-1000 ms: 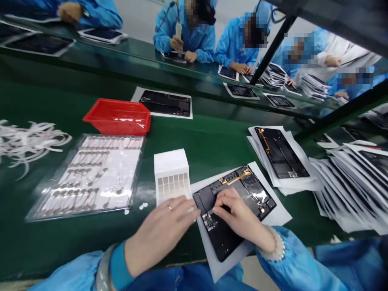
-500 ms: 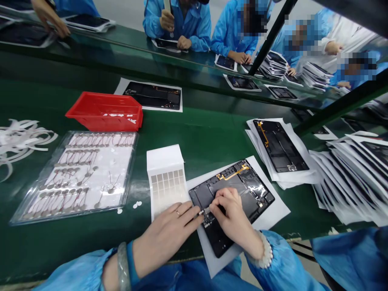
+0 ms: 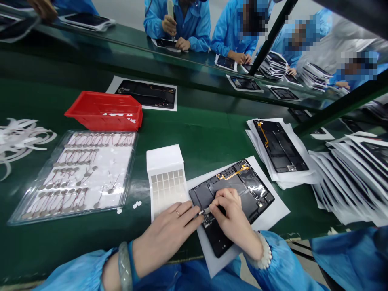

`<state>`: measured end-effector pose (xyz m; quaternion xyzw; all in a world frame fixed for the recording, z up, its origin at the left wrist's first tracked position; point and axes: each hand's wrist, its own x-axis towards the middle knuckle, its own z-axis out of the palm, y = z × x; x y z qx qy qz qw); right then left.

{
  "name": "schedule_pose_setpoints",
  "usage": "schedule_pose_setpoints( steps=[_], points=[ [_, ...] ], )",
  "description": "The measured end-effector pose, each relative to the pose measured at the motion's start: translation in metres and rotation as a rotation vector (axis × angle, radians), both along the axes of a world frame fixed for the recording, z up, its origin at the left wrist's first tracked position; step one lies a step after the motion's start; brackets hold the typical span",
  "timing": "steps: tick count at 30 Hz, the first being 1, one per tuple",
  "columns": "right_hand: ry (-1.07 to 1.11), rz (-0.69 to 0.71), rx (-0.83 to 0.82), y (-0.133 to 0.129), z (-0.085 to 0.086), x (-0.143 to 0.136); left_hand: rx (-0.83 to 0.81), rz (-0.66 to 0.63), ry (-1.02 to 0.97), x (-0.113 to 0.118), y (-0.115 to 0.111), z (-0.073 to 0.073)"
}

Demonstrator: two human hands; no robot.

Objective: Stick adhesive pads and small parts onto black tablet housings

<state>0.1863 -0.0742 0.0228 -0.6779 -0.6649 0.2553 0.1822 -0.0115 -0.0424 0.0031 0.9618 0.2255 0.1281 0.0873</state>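
A black tablet housing [image 3: 247, 188] lies slanted on a white paper sheet [image 3: 277, 208] in front of me, with a golden flex cable [image 3: 233, 173] near its far edge. My left hand [image 3: 169, 232] lies palm down with fingers stretched out, the fingertips at the housing's left edge by a small circuit board [image 3: 208, 220]. Above the housing my right hand [image 3: 232, 212] pinches a small grey sticker [image 3: 207, 210] beside that board; the fingers partly hide it. Left of the housing is a sheet of grey square stickers [image 3: 168, 184], its lower part under my left hand.
A clear tray [image 3: 121, 194] holds rows of small round wired parts. Behind it stands a red bin [image 3: 103, 107]. White strips [image 3: 22, 139] lie far left. Tablet housings [image 3: 280, 145] and a paper-layered stack [image 3: 342, 182] sit right. Co-workers [image 3: 178, 24] work across the line.
My hands stay almost where they were. The far housing on its paper behind the red bin has shifted left. Across the line, one co-worker's hand tool has come down toward a tablet.
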Motion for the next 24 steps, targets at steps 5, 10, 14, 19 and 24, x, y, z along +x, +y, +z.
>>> schedule_pose_setpoints(
  steps=[5, 10, 14, 19, 24],
  points=[
    [-0.001, -0.006, 0.004, -0.0009, -0.0004, -0.0008, 0.007, -0.003, 0.0, 0.0004, 0.0007, 0.0006],
    [-0.01, -0.012, 0.006, -0.0011, -0.0012, -0.0012, 0.03, -0.01, 0.0, -0.0007, 0.0002, -0.0008],
    [-0.011, -0.006, 0.009, -0.001, -0.0015, -0.0006, 0.076, -0.043, -0.025, -0.0014, -0.0011, -0.0045],
    [-0.013, -0.014, 0.03, -0.0018, -0.004, -0.0014, 0.132, -0.119, 0.004, 0.0, -0.0022, -0.0069],
    [-0.057, 0.031, 0.055, -0.0008, -0.0029, 0.0015, 0.144, -0.124, 0.022, 0.0019, -0.0038, -0.0036]
  ],
)
